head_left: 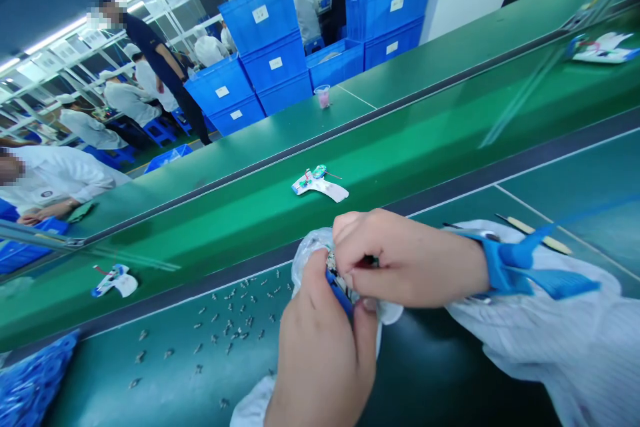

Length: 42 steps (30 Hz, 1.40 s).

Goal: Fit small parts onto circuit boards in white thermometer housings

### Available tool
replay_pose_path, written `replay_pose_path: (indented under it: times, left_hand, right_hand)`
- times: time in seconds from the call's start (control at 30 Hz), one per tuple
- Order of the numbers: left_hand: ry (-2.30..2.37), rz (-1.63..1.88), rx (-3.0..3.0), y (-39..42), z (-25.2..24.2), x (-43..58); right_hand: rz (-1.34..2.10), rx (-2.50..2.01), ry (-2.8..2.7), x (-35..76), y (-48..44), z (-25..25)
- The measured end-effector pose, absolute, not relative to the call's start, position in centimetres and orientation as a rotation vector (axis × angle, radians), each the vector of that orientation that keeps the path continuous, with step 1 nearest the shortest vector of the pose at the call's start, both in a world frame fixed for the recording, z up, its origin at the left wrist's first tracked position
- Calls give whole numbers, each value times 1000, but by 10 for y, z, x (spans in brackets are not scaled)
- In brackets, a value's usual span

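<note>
My left hand (325,340) is closed around a blue and white plastic housing (341,295), thumb and fingers on its sides. Some circuitry shows in it, and a thin clear plastic bag (307,257) lies behind. Over the top of the housing, my right hand (373,257) is closed, fingertips pinched against its inside. Whatever is between those fingertips is hidden. A blue strap (510,267) circles my right wrist. Left of my hands, many small metal screw-like parts (240,330) are scattered on the green worktop (170,397).
On the green conveyor belt (215,230) lie white pistol-shaped housing halves with boards and wires, one ahead (323,187), one left (117,281), one far right (603,50). Blue bundle (35,380) at lower left; thin pale stick (537,235) by my right sleeve. Blue crates (273,30) and co-workers stand beyond.
</note>
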<state>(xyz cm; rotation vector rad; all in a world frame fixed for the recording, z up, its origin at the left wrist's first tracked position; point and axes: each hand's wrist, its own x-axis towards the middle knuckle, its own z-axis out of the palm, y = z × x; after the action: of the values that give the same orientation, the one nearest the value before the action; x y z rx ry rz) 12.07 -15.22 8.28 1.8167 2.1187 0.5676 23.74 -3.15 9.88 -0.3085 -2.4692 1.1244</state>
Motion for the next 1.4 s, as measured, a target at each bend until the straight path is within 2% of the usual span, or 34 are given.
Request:
replay_pose_path:
  times: [0.1,0.23,0.37,0.7,0.87,1.0,1.17,1.23,1.3,1.4]
  left_hand:
    - [2068,611,1785,-150,81,111]
    - [2084,673,1700,-150,82,104]
    - [2028,559,1741,-151,86,104]
    - [1973,452,1767,-148,91,93]
    - [2095,642,1605,-145,89,81]
    - [2176,874,1421,-145,90,74]
    - [2280,1193,1046,-140,87,61]
    - [2189,1374,910,-138,83,54]
    - [1880,1488,838,-138,80,50]
    - [1337,1401,800,-143,80,52]
  right_hand:
    - [935,-659,-2485,241,3,94]
    - [349,-1763,-2026,261,66,79]
    - [314,-2058,-1934,268,107,50]
    - [577,-1976,-2322,205,103,-26]
    - [677,-2017,-2310,221,114,-27]
    - [792,-1891,-2294,226,111,-9]
    - [1121,-1362,-2393,231,82,35]
    - [1251,-1116,-2425,233,67,52]
    - [1480,-784,-2402,236,51,64]
    - [1884,-247,-2253,240,33,74]
